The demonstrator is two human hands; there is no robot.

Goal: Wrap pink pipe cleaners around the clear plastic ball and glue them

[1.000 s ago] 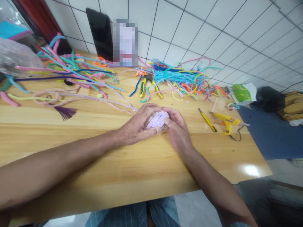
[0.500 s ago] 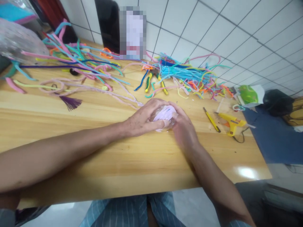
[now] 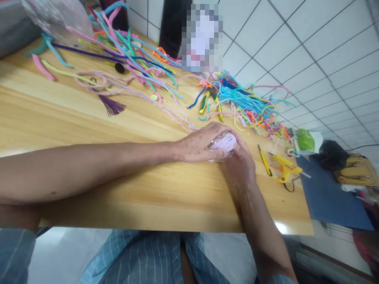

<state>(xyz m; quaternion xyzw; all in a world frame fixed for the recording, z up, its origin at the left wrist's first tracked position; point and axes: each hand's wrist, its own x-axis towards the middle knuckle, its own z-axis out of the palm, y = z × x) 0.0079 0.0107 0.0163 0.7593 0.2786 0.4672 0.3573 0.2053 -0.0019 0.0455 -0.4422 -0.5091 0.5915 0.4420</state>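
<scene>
Both hands are wrapped around a small pale lilac bundle (image 3: pixel 224 143) in clear, crinkled plastic, just above or on the wooden table (image 3: pixel 142 189). My left hand (image 3: pixel 201 144) closes on it from the left, its thumb across the near side. From the right, my right hand (image 3: pixel 244 157) curls around it with bent fingers. Much of the bundle is hidden by the fingers, so its exact kind cannot be made out. Pale pink cords (image 3: pixel 174 114) run across the table up to my left hand. Pliers with green and yellow handles (image 3: pixel 219 108) lie beyond the hands.
Pipe cleaners in many colours (image 3: pixel 245 100) are heaped along the tiled wall, with more at the left. A purple tassel (image 3: pixel 111 105) lies left of the hands. At the right are a yellow utility knife (image 3: pixel 264 159) and a yellow glue gun (image 3: pixel 286 167).
The head view has turned, so the table's things sit further right and tilted in the picture. Both hands keep their hold on the lilac bundle, with little visible change in grip.
</scene>
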